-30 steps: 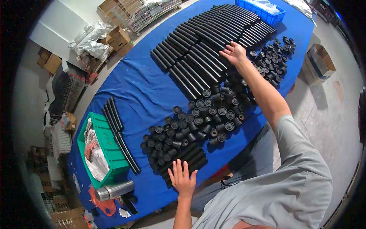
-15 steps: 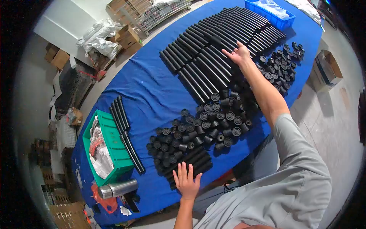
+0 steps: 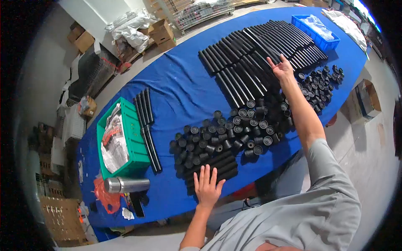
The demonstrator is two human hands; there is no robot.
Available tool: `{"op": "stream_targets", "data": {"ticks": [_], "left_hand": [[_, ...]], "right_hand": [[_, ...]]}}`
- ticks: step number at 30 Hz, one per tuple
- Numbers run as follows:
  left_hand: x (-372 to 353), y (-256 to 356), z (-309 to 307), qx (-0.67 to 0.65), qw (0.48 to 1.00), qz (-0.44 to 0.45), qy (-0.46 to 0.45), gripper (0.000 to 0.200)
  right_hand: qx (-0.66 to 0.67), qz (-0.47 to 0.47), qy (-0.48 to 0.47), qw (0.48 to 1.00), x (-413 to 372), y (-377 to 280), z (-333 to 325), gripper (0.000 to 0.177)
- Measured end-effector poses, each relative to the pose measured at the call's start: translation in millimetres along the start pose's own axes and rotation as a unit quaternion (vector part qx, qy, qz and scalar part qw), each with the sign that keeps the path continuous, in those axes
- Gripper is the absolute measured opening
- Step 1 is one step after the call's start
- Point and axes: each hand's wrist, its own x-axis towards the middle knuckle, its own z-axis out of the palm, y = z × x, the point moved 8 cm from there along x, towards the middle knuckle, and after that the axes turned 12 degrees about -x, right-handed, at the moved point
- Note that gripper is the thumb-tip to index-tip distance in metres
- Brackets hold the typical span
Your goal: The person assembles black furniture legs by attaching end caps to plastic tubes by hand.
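My left hand [image 3: 208, 187] lies flat with its fingers stretched out on a small row of black tubes [image 3: 222, 165] at the table's near edge. Farther off, my right hand [image 3: 284, 70] is over the large array of black tubes [image 3: 234, 85]. Its thumb and fingers sit on either side of a black tube [image 3: 260, 43] that slants up and left across the rows. Part of that grip is hidden by the dark tubes. Many round black end caps [image 3: 236, 121] are heaped between my two hands, and more caps [image 3: 312, 90] lie beyond my right forearm.
A green crate [image 3: 140, 146] holding crumpled paper stands at left, beside several separate black tubes [image 3: 147, 125]. Near it are a steel flask [image 3: 127, 185], a red plastic bag [image 3: 104, 196] and a phone [image 3: 137, 205]. A blue bin [image 3: 333, 44] sits at the far end.
The view has shifted, so the table's contents appear farther right and mostly lower. My left hand stays on the tubes. My right hand remains over the array, where a shiny slanting tube now stands out.
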Motion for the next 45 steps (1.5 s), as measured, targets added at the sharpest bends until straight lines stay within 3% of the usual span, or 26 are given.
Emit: {"op": "stream_targets", "data": {"ticks": [3, 6, 7, 9, 11, 12, 14, 16, 18, 21, 24, 29, 34, 39, 42, 45], "left_hand": [[0.3, -0.3, -3.0, -0.028, 0.999, 0.015, 0.031, 0.062], [-3.0, -0.2, -7.7, -0.048, 0.998, 0.011, 0.041, 0.067], [-3.2, -0.2, -11.0, -0.047, 0.997, 0.011, 0.054, 0.069], [-8.0, -3.3, -16.8, -0.051, 0.996, -0.003, 0.077, 0.072], [-15.9, -11.8, -20.5, -0.059, 0.992, -0.02, 0.109, 0.079], [-21.4, -18.2, -22.3, -0.057, 0.991, -0.036, 0.116, 0.081], [-36.9, -28.5, -35.4, -0.045, 0.985, -0.065, 0.154, 0.079], [-60.4, -45.9, -62.2, -0.062, 0.971, -0.108, 0.204, 0.068], [-93.1, -80.2, -86.0, -0.148, 0.923, -0.191, 0.3, 0.057], [-121.9, -98.6, -122.4, -0.199, 0.869, -0.25, 0.377, 0.045], [-127.2, -86.3, -138.7, -0.225, 0.869, -0.234, 0.372, 0.045], [-110.0, -40.8, -123.0, -0.147, 0.937, -0.146, 0.28, 0.046], [-85.7, -2.5, -70.7, -0.07, 0.991, -0.072, 0.085, 0.071], [-87.1, -7.0, -34.3, -0.091, 0.992, -0.075, 0.039, 0.051], [-86.6, -2.0, -36.5, -0.069, 0.996, -0.051, 0.027, 0.05], [-90.4, -0.6, -36.4, -0.057, 0.998, -0.022, 0.013, 0.052]], "right_hand": [[-0.029, 0.011, -0.121, 0.992, -21.4, -13.0, 6.0, 0.026], [-0.149, -0.035, -0.135, 0.979, -111.9, -35.3, 23.2, 0.022], [-0.122, 0.043, -0.134, 0.982, -125.8, -34.8, 14.9, 0.022], [-0.127, 0.087, -0.202, 0.967, -167.3, -28.6, 4.5, 0.022], [-0.219, 0.03, -0.215, 0.951, -216.5, -26.4, -15.2, 0.023], [-0.217, 0.07, -0.289, 0.93, -246.4, -17.1, -20.8, 0.024], [-0.234, 0.124, -0.296, 0.918, -308.5, 2.9, -40.7, 0.024], [-0.304, 0.173, -0.243, 0.905, -367.4, 26.8, -58.7, 0.025], [-0.318, 0.253, -0.191, 0.894, -410.8, 54.8, -87.4, 0.023], [-0.327, 0.351, -0.21, 0.852, -455.5, 107.6, -123.2, 0.019], [-0.365, 0.403, -0.188, 0.818, -479.3, 148.2, -139.1, 0.022], [-0.4, 0.42, -0.175, 0.796, -472.2, 186.1, -133.0, 0.025], [-0.397, 0.404, -0.195, 0.801, -461.8, 188.3, -110.0, 0.034], [-0.414, 0.371, -0.233, 0.798, -459.1, 187.4, -113.9, 0.033], [-0.473, 0.339, -0.252, 0.774, -458.7, 176.7, -116.9, 0.033], [-0.488, 0.275, -0.263, 0.785, -449.6, 169.6, -134.3, 0.033]]}}
